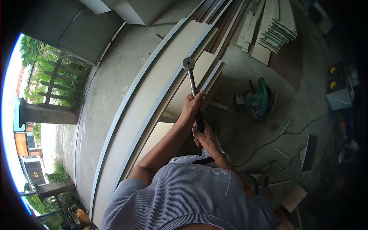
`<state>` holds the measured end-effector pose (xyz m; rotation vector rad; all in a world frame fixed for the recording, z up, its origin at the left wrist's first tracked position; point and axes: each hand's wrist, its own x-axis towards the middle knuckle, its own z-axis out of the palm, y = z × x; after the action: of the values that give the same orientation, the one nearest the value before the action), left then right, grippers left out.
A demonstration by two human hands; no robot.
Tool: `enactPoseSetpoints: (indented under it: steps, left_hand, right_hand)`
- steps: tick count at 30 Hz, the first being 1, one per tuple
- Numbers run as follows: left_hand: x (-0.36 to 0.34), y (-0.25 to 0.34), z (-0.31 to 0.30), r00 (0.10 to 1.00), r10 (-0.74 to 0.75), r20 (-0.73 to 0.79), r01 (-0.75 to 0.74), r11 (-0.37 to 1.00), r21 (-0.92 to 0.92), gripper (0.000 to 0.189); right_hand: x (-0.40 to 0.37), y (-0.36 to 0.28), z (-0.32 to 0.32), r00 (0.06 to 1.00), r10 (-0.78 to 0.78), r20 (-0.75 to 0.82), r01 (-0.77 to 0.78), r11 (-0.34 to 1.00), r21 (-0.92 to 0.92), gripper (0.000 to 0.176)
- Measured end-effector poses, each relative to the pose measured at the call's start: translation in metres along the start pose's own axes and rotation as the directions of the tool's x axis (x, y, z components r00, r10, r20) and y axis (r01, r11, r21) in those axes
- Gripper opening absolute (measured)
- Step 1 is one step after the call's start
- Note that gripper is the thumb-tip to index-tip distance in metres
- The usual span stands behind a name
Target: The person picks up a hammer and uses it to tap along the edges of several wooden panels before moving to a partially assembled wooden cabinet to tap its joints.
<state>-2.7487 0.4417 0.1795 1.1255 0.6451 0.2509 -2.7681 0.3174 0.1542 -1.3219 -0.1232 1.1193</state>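
Note:
My left hand (189,109) is closed around the shaft of a hammer (192,80). The hammer has a steel neck, a dark grip and a round metal face turned up toward me. Lower down, my right hand (207,138) is wrapped around the end of the dark grip. The hammer head hangs above a long cream panel (163,73) edged with pale blue strips, apart from it as far as I can judge. Beneath my hands, a second cream board (190,92) forms part of the same assembly.
A green power saw (257,100) sits on the concrete floor at right, near a dark cable (268,143). Stacked cut boards (278,32) lie at the far right. Offcuts (283,153) are scattered at lower right. A toolbox (339,86) stands at the right edge.

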Motion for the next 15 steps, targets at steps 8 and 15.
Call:
enactPoseSetpoints:
  steps: [8, 15]
  left_hand:
    - [-0.016, -0.048, -0.006, 0.915, -0.201, -0.35, -0.009, 0.857, -0.516, 0.031]
    - [-0.062, -0.027, -0.039, 0.81, -0.238, -0.536, -0.202, 0.745, -0.636, 0.03]
  right_hand:
    - [0.026, -0.032, -0.066, 0.882, 0.337, 0.328, -0.152, 0.865, -0.478, 0.017]
    - [0.027, -0.058, -0.014, 0.721, 0.576, 0.384, -0.174, 0.688, -0.705, 0.019]
